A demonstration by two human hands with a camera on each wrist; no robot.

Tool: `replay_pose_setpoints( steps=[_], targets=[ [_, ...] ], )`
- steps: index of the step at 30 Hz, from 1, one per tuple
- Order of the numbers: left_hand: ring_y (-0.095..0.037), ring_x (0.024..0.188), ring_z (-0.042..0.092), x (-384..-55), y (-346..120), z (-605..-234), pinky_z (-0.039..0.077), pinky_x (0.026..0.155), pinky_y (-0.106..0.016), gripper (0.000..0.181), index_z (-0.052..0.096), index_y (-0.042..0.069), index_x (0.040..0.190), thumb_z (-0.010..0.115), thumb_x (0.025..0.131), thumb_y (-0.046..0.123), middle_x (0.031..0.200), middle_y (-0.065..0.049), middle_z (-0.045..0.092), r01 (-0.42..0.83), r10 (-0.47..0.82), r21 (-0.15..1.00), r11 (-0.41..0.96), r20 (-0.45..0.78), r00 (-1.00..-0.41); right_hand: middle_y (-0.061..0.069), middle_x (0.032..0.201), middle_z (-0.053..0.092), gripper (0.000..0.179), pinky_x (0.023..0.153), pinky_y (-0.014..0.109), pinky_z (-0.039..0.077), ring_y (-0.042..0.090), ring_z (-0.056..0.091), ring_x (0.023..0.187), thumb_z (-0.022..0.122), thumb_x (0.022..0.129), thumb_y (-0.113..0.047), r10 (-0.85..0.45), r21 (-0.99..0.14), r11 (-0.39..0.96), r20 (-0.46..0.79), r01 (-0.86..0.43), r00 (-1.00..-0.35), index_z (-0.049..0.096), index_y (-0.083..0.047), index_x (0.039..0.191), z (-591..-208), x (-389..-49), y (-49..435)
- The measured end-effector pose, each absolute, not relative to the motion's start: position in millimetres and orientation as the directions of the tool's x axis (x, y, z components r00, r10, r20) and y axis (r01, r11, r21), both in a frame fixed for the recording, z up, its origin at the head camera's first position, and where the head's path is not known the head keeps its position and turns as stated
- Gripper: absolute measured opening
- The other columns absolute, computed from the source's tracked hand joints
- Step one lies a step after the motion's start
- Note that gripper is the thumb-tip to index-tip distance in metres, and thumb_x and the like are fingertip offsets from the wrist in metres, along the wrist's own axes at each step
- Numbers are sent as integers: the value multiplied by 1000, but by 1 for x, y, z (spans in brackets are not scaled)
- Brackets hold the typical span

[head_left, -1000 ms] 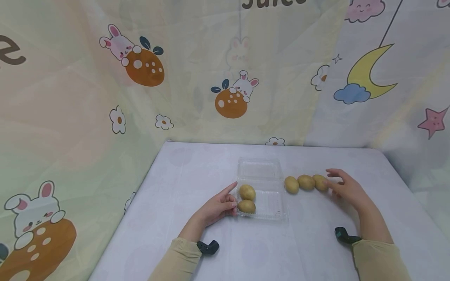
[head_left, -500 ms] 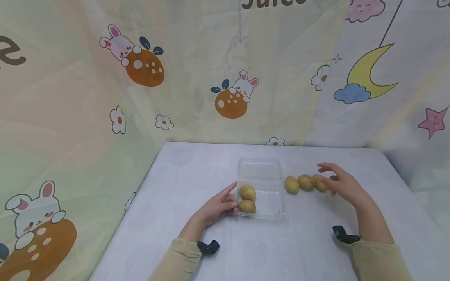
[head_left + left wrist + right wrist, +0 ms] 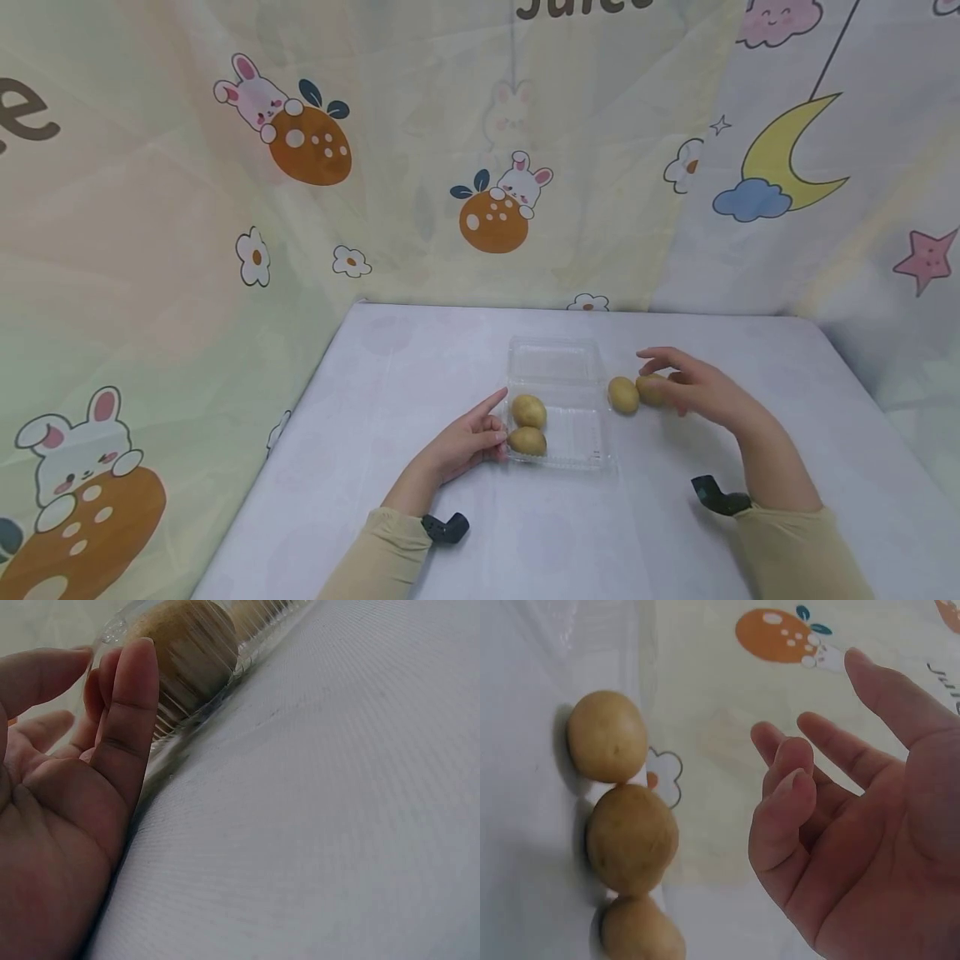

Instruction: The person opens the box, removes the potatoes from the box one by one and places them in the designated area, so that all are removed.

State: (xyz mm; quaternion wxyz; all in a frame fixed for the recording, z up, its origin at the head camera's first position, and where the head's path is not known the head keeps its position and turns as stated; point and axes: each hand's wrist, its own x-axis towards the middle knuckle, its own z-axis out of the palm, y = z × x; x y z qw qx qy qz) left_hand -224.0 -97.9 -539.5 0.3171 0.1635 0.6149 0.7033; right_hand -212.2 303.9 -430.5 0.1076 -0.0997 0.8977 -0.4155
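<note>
A clear plastic clamshell box (image 3: 573,442) lies with its lid folded back, holding an upper potato (image 3: 528,412) and a lower potato (image 3: 527,442) along its left side. My left hand (image 3: 467,443) pinches the box's left edge near the lower potato, index finger stretched along the side. To the right of the box, a potato (image 3: 622,395) and a middle potato (image 3: 649,390) stand in a row. The right wrist view shows a third potato (image 3: 641,930) in that row, hidden behind my hand in the head view. My right hand (image 3: 693,389) hovers over them, fingers loosely bent around nothing.
A white cloth covers the table (image 3: 585,533). Behind it and at both sides hangs a printed curtain (image 3: 405,150) with rabbits and oranges. The box's raised lid (image 3: 555,360) lies toward the table's back edge.
My right hand has moved left along the row, from the far right potato to over the middle one. My left hand, the box and the potatoes have stayed in place.
</note>
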Motion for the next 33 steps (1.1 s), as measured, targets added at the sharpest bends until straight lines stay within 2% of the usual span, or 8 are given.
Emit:
replay_pose_setpoints(
  steps=[5, 12, 18, 23, 33],
  targets=[
    [-13, 81, 64, -224, -98, -540, 56, 82, -31, 79, 18, 33, 158, 62, 96, 12, 95, 0, 57, -249, 647, 968, -39, -165, -744, 12, 124, 60, 45, 64, 31, 50, 23, 58, 66, 61, 97, -37, -362, -779, 615, -141, -123, -921, 48, -25, 139, -427, -219, 287],
    [-13, 81, 64, -224, -97, -539, 56, 81, -31, 78, 20, 34, 158, 61, 97, 11, 96, 0, 57, -258, 641, 966, -33, -178, -747, 16, 125, 61, 44, 66, 35, 54, 34, 60, 81, 62, 96, -38, -434, -795, 597, -208, -106, -877, 51, -26, 137, -428, -230, 266],
    [-13, 81, 63, -223, -97, -538, 56, 81, -30, 78, 19, 33, 158, 61, 97, 10, 96, -1, 57, -254, 645, 967, -32, -174, -744, 18, 125, 60, 44, 68, 36, 51, 35, 57, 68, 63, 96, -37, -474, -805, 582, -220, -116, -853, 53, -25, 136, -430, -236, 257],
    [-13, 81, 64, -224, -97, -538, 56, 81, -30, 79, 18, 32, 159, 61, 97, 10, 96, 0, 57, -253, 647, 967, -34, -171, -743, 20, 123, 60, 44, 70, 39, 51, 40, 57, 70, 62, 97, -33, -518, -804, 580, -238, -133, -822, 52, -22, 138, -430, -242, 251],
    [-13, 81, 64, -224, -98, -537, 56, 81, -30, 78, 19, 33, 158, 62, 96, 11, 96, 0, 57, -254, 647, 967, -33, -173, -743, 9, 124, 63, 47, 71, 35, 54, 22, 61, 76, 64, 95, -38, -529, -772, 624, -302, -122, -793, 53, -24, 138, -439, -248, 231]
  ],
)
